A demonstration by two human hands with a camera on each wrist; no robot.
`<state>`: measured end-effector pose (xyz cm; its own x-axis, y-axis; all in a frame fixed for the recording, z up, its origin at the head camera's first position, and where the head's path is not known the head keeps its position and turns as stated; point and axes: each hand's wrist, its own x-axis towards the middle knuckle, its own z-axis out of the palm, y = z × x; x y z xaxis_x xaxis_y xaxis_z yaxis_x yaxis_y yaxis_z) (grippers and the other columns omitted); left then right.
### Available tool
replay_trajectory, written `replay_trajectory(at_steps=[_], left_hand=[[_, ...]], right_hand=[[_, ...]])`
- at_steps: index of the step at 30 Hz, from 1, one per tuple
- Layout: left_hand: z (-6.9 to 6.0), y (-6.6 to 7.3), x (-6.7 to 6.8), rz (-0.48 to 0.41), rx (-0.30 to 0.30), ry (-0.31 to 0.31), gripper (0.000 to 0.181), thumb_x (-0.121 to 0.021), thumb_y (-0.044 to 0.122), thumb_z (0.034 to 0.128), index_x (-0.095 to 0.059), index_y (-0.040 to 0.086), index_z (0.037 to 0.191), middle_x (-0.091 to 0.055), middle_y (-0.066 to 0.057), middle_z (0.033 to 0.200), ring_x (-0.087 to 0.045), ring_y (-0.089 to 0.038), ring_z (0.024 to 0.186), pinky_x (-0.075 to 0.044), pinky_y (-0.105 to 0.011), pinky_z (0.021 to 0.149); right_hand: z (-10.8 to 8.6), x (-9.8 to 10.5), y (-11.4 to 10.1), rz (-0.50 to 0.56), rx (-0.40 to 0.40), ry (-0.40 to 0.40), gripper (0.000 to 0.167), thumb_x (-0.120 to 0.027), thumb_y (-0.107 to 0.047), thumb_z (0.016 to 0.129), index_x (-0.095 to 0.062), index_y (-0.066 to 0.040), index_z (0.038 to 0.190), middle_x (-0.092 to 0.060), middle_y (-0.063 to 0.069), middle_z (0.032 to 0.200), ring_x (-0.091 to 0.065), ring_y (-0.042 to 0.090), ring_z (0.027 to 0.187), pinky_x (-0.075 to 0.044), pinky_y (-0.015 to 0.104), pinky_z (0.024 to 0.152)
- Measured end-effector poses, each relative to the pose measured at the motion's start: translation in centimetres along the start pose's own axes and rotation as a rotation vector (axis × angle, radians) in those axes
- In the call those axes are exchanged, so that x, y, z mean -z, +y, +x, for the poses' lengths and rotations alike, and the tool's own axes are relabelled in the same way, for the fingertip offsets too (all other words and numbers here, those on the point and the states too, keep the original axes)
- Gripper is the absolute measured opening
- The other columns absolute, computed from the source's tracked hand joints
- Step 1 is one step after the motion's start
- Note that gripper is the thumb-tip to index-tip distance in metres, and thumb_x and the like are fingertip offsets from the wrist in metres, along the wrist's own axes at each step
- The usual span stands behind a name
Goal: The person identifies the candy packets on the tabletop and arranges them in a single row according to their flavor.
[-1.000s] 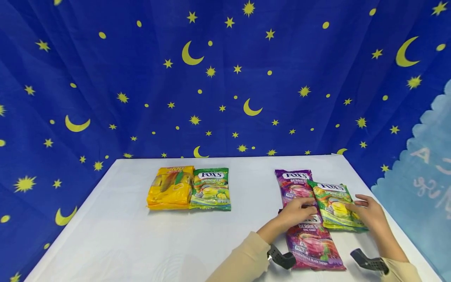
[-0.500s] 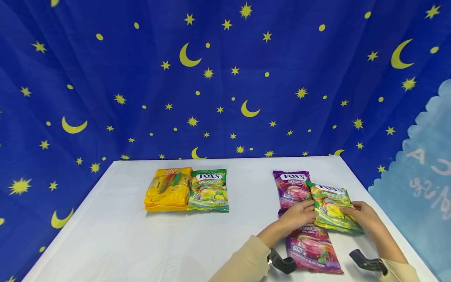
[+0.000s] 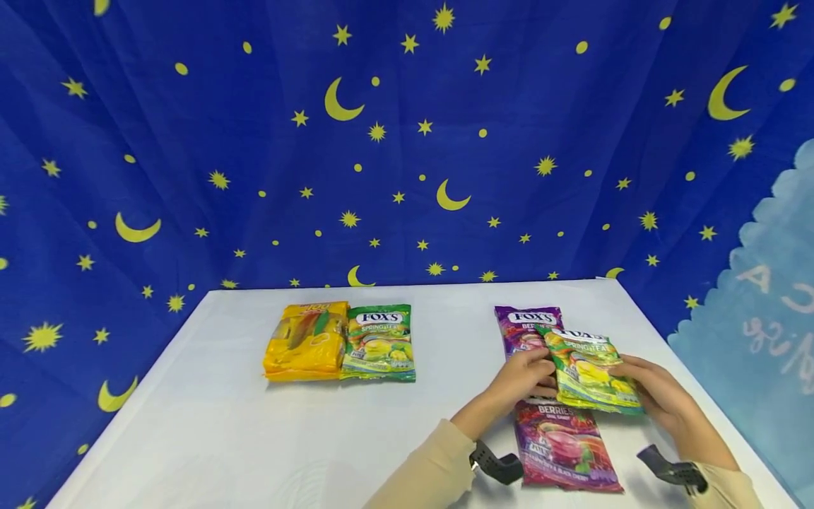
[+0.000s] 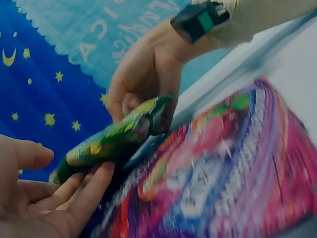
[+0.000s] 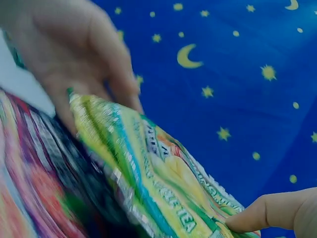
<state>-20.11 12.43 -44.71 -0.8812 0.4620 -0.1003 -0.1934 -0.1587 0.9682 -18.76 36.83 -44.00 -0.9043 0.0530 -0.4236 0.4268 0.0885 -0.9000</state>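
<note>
A green and yellow Fox's Spring Tea candy bag (image 3: 588, 371) hangs tilted between my two hands, above the purple bags. My right hand (image 3: 664, 396) pinches its right side, thumb on the printed face and fingers behind. At its left edge is my left hand (image 3: 516, 385); in the left wrist view its nearly straight fingers (image 4: 94, 191) touch the underside while the thumb stands apart. Beneath lies a purple Fox's Berries candy bag (image 3: 567, 449), its top partly covered. Another purple Berries bag (image 3: 523, 327) lies farther back, partly hidden by hand and green bag.
On the left of the white table (image 3: 242, 438), a yellow candy bag (image 3: 307, 346) lies beside another green Spring Tea bag (image 3: 379, 346). A blue cloth (image 3: 407, 162) with moons and stars hangs behind, and a light blue panel (image 3: 757, 318) stands at the right.
The green bag has shifted left and risen, now overlapping the purple bags more. My right hand moves left with it, and my left hand has moved slightly left to its edge.
</note>
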Motion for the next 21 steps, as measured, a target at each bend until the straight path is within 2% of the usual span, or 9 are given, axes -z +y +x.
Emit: replay_trajectory(at_steps=[3,6,9,13,18,21], left_hand=[[-0.3,-0.3,0.9,0.024,0.011,-0.006,0.035,-0.054,0.008,0.0969,-0.056,-0.008,0.128,-0.068,-0.013,0.094,-0.069,-0.033,0.085,-0.058,-0.036,0.071],[-0.6,-0.5,1.8,0.059,0.001,-0.011,0.03,-0.054,0.009,0.097,-0.061,-0.007,0.122,-0.069,-0.012,0.095,-0.069,-0.028,0.085,-0.059,-0.033,0.07],[-0.7,-0.6,2.6,0.068,0.006,-0.008,0.029,-0.055,0.01,0.0964,-0.062,-0.005,0.12,-0.069,-0.009,0.094,-0.068,-0.02,0.081,-0.058,-0.032,0.07],[-1.0,-0.6,3.4,0.071,0.022,0.005,0.029,-0.056,0.011,0.096,-0.063,-0.004,0.12,-0.069,-0.009,0.091,-0.066,-0.016,0.075,-0.059,-0.031,0.069],[-1.4,0.0,4.2,0.18,0.016,0.079,0.03,-0.059,0.017,0.0953,-0.065,-0.003,0.117,-0.07,-0.007,0.085,-0.066,-0.013,0.068,-0.058,-0.029,0.062],[-1.7,0.3,4.9,0.217,0.026,0.134,0.029,-0.063,0.018,0.0933,-0.067,-0.003,0.113,-0.071,-0.006,0.082,-0.066,-0.014,0.065,-0.058,-0.029,0.059]], right_hand=[[-0.3,-1.2,-0.3,0.016,0.015,-0.049,0.083,-0.063,-0.021,0.094,-0.009,0.004,0.152,-0.06,-0.005,0.094,-0.06,0.01,0.084,-0.054,0.027,0.076],[-0.5,-2.2,-0.4,0.017,0.034,-0.071,0.081,-0.064,-0.02,0.093,-0.012,0.002,0.152,-0.058,-0.003,0.1,-0.06,0.011,0.086,-0.054,0.027,0.077],[-0.8,-2.9,-0.6,0.015,0.051,-0.094,0.081,-0.062,-0.019,0.094,-0.009,0.0,0.153,-0.056,-0.002,0.104,-0.059,0.011,0.088,-0.054,0.027,0.078],[-1.0,-3.8,-0.9,-0.024,0.059,-0.117,0.083,-0.06,-0.02,0.096,-0.004,0.001,0.153,-0.055,0.002,0.112,-0.058,0.01,0.091,-0.053,0.026,0.08],[-1.1,-5.4,-1.1,-0.127,0.094,-0.127,0.083,-0.061,-0.023,0.095,-0.008,0.007,0.151,-0.045,0.022,0.134,-0.056,0.011,0.096,-0.052,0.024,0.081],[-1.1,-6.6,-1.4,-0.155,0.119,-0.136,0.081,-0.061,-0.022,0.094,-0.011,0.008,0.15,-0.041,0.026,0.137,-0.058,0.013,0.096,-0.052,0.026,0.081]])
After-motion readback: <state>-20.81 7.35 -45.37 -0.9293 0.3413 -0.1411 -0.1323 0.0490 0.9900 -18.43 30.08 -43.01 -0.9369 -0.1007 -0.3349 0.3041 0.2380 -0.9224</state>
